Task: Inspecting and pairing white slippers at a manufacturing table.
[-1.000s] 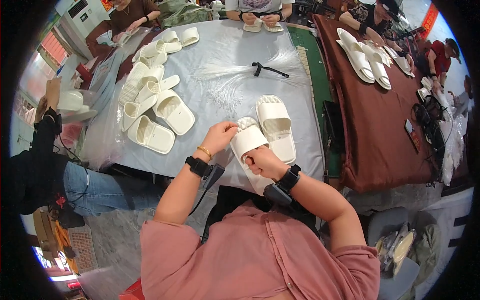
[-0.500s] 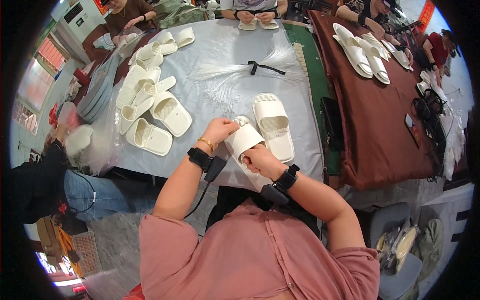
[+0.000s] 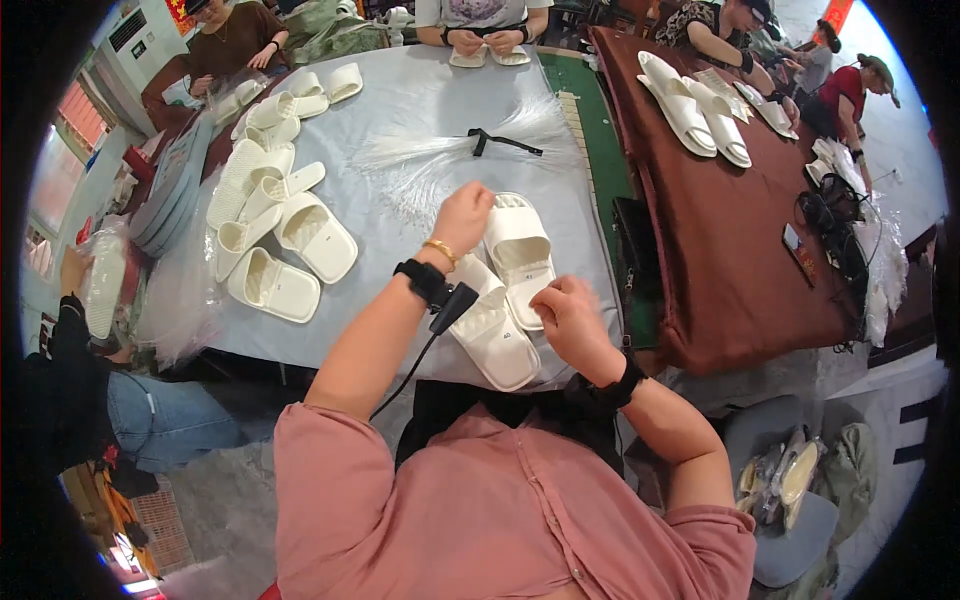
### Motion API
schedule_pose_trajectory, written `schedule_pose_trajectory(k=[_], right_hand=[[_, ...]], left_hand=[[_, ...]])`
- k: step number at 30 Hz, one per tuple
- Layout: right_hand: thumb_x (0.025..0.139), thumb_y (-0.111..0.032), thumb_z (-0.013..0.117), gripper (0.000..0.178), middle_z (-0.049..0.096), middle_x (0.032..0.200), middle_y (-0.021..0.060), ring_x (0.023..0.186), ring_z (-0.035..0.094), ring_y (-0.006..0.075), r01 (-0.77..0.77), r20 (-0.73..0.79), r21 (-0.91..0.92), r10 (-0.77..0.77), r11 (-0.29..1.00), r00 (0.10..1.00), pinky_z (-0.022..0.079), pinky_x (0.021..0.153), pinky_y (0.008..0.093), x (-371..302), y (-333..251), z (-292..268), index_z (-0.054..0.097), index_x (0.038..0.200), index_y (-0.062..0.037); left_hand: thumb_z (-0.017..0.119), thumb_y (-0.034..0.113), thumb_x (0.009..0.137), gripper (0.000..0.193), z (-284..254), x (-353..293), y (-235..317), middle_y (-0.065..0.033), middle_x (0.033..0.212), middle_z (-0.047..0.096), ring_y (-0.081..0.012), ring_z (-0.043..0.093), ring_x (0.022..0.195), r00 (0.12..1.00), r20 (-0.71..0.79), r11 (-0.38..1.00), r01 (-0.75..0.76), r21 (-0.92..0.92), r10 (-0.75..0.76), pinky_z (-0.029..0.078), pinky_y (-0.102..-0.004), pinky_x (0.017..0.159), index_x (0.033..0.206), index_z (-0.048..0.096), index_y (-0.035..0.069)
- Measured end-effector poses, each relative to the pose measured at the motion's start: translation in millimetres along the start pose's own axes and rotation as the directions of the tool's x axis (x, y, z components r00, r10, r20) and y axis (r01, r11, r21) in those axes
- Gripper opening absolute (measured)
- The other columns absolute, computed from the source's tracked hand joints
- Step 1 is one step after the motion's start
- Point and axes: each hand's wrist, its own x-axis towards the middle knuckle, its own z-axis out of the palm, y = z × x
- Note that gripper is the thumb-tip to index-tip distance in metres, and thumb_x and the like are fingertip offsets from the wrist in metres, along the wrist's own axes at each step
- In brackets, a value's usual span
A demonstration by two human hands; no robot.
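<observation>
Operator: State the position of the two nearest slippers.

Technician: The left slipper (image 3: 503, 352) lies at the near edge of the grey-covered worktop (image 3: 400, 85), heel toward the person. The right slipper (image 3: 518, 250) lies just beside it, set farther forward. Both are white.

Operator: State the condition of the hands.

Technician: The left hand (image 3: 467, 215) is at the toe end of the right slipper, fingers curled inward. The right hand (image 3: 577, 320) is by the heel of the same slipper, fingers bent, thumb and forefinger close together. Whether either hand grips anything, I cannot tell.

Operator: Continue outward.

Technician: Beyond the left hand is a spread bundle of white strands (image 3: 415, 170), bound by a black tie (image 3: 481, 143). A group of white slippers (image 3: 322, 240) occupies the left side of the worktop. At the far edge, a co-worker (image 3: 483, 14) has both hands at another pair. To the right, a brown-covered table (image 3: 720, 280) carries more white slippers (image 3: 690, 125) and a phone (image 3: 797, 252). Farther right, a grey chair (image 3: 800, 550) holds wrapped items (image 3: 795, 480).
</observation>
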Motion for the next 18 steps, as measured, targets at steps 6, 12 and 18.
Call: schedule_pose_trajectory(k=[6,12,18], right_hand=[[0.072,-0.001,0.058,0.007,0.057,0.086,0.0122,0.077,0.058,0.0301,-0.192,0.145,-0.117,0.208,0.974,0.967,0.048,0.066,0.037,3.4,-12.0,-7.7,0.06,0.078,-0.003],[0.072,-0.004,0.057,0.009,0.058,0.087,0.013,0.08,0.058,0.0295,0.035,0.21,0.008,-0.036,0.999,0.977,0.049,0.07,0.0372,-6.3,-18.8,11.4,0.06,0.08,-0.0024],[0.072,-0.002,0.056,0.008,0.058,0.081,0.0136,0.078,0.058,0.031,-0.054,0.296,0.122,0.015,0.991,0.955,0.048,0.071,0.0398,-19.8,-31.3,17.2,0.06,0.078,-0.002]], left_hand=[[0.049,0.025,0.091,0.028,27.8,2.1,-1.6,-0.0231,0.085,0.062,-0.041,0.058,0.083,0.996,0.087,0.996,-0.01,0.085,0.002,0.046,-0.0466,0.075,0.085,0.058,-0.001],[0.048,0.026,0.091,0.029,27.8,-2.1,-2.4,-0.023,0.085,0.061,-0.041,0.057,0.082,0.996,0.092,0.998,-0.014,0.067,0.008,0.046,-0.047,0.075,0.085,0.058,0.0],[0.052,0.027,0.09,0.028,22.6,-11.1,-1.1,-0.0191,0.084,0.063,-0.0343,0.06,0.079,0.991,0.126,0.998,0.045,0.032,-0.049,0.048,-0.0395,0.073,0.089,0.06,0.0]])
